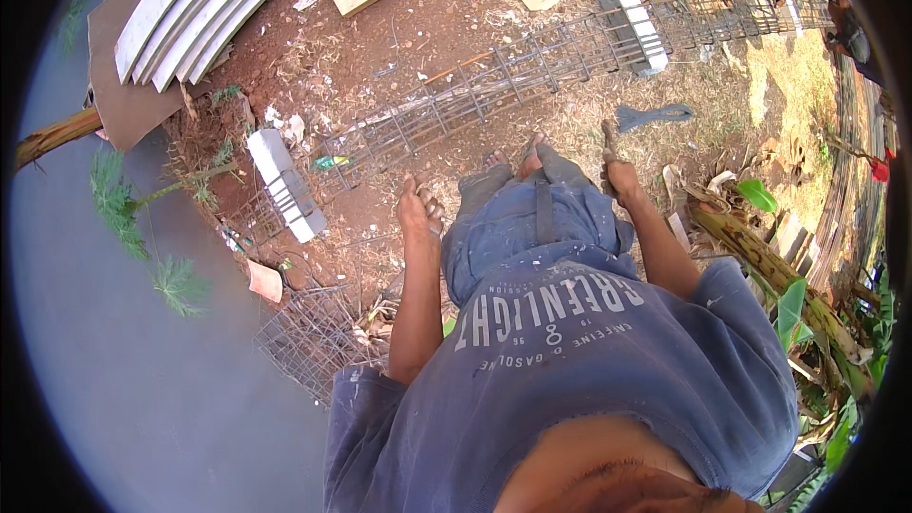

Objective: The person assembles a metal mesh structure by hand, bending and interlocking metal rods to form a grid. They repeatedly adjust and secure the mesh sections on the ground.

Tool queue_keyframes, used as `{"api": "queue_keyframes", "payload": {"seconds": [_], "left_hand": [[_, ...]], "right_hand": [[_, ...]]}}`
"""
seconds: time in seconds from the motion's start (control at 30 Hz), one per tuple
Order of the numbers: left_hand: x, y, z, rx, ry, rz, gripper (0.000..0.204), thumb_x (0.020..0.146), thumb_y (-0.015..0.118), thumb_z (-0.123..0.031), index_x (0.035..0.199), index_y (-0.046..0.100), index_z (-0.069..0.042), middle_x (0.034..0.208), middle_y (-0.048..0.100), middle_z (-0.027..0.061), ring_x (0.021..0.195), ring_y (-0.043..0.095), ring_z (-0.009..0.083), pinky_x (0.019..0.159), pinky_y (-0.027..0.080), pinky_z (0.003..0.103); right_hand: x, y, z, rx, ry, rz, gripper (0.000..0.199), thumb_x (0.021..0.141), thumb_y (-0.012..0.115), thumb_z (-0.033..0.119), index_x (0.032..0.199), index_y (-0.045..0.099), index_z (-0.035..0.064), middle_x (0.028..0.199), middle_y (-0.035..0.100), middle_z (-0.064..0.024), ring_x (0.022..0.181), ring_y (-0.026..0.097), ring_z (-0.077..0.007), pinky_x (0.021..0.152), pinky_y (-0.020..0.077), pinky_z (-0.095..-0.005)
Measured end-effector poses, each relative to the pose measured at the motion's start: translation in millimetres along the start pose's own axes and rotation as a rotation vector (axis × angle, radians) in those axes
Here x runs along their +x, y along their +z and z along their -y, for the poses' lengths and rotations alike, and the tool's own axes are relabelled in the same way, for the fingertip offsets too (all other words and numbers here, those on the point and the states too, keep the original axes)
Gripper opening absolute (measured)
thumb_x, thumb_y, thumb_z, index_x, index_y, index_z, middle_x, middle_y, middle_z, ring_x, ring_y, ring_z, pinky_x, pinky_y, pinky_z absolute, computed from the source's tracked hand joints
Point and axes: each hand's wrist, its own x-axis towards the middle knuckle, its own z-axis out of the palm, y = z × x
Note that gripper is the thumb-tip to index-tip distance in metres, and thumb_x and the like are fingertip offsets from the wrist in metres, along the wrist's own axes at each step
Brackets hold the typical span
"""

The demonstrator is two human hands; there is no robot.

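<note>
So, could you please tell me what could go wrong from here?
The bare toes could get scratched if they meet the rebar cage lying just ahead. The slim tool might slip from the right hand. A step forward and right could snag on the bluish bundle.

A rebar cage [510, 76] lies before the person [570, 351].

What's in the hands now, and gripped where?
Right hand: a slender, tool-like object, gripped toward its near end, far end sticking out ahead. Left hand: curled; can't tell if anything's held.
</note>
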Motion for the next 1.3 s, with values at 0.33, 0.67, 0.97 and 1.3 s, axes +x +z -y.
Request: {"api": "queue_keyframes", "payload": {"seconds": [0.33, 0.67, 0.97, 1.3], "left_hand": [[154, -109, -9, 1.173, 0.489, -0.39, 0.036, 0.089, 0.058, -0.037, 0.104, 0.07, -0.006, 0.087, 0.068, 0.0222, 0.086, 0.066, 0.0362, 0.077, 0.05, 0.044], [348, -119, 108, 1.844, 0.867, -0.17, 0.029, 0.091, 0.052, -0.023, 0.114, 0.058, -0.006, 0.108, 0.056, 0.0193, 0.095, 0.061, 0.0385, 0.073, 0.053, 0.049], [503, -84, 126, 2.188, 0.801, -0.045, 0.108, 0.067, 0.082, -0.033, 0.146, 0.017, 0.003, 0.141, 0.034, 0.025, 0.116, 0.052, 0.0375, 0.076, 0.058, 0.037], [527, -105, 153, 2.127, 1.008, -0.196, 0.08, 0.074, 0.068, -0.017, 0.141, 0.03, 0.004, 0.134, 0.04, 0.0254, 0.111, 0.051, 0.038, 0.062, 0.059, 0.035]], "right_hand": [[27, -46, -67, -0.394, 0.087, -0.203, 0.044, 0.088, 0.063, 0.028, 0.116, 0.048, -0.0031, 0.066, 0.056, -0.009, 0.066, 0.059, -0.023, 0.063, 0.047, -0.0365], [241, 163, -18, -0.708, -0.62, 0.29, 0.05, 0.08, 0.065, 0.023, 0.122, 0.05, -0.0011, 0.084, 0.063, -0.0182, 0.079, 0.062, -0.0287, 0.072, 0.0485, -0.0403], [357, 358, -77, -0.914, -1.383, 0.553, 0.035, 0.076, 0.066, 0.011, 0.107, 0.052, -0.0002, 0.106, 0.054, -0.0224, 0.103, 0.051, -0.0416, 0.089, 0.0427, -0.0467], [370, 389, -101, -1.194, -1.589, 0.427, 0.054, 0.073, 0.077, 0.018, 0.113, 0.049, -0.0062, 0.131, 0.046, -0.027, 0.121, 0.045, -0.0413, 0.102, 0.0361, -0.049]]}}
